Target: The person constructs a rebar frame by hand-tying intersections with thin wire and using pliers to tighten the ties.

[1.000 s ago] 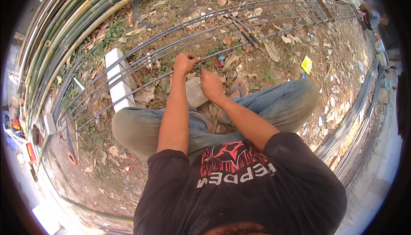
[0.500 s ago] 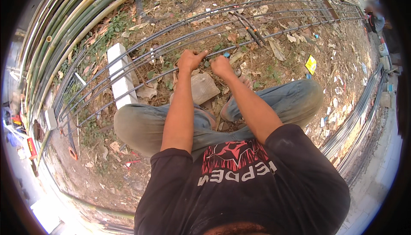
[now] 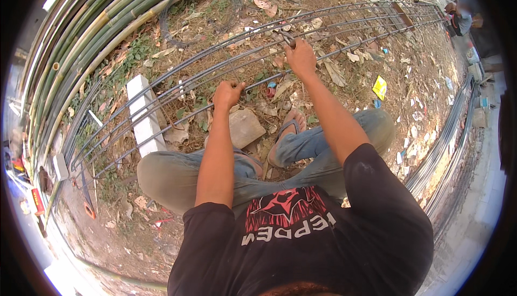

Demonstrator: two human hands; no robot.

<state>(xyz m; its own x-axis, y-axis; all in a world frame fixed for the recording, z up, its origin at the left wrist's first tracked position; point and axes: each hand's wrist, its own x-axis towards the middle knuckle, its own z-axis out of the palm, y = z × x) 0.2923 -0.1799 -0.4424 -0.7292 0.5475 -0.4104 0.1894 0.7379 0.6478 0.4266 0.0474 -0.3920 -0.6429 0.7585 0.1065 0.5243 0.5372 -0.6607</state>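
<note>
My left hand is closed around the nearest of several long steel rods, thumb and fingers curled at the bar; a thin wire there is too small to make out. Farther up and to the right, my right hand grips a pair of pincers by the handles, its dark head showing past the fingers over the middle rods. The rods run from lower left to upper right, tied by cross pieces. A flat stone lies just below my left hand, between my folded legs.
A white block props the rods at left. Bamboo poles are stacked at upper left beside a wire coil. More rods lie at right, near a yellow wrapper. Another person is at the far right.
My right hand has left the near rod beside my left hand, moved up and right, and taken hold of the pincers that lay on the rods. My left hand stays at the rod.
</note>
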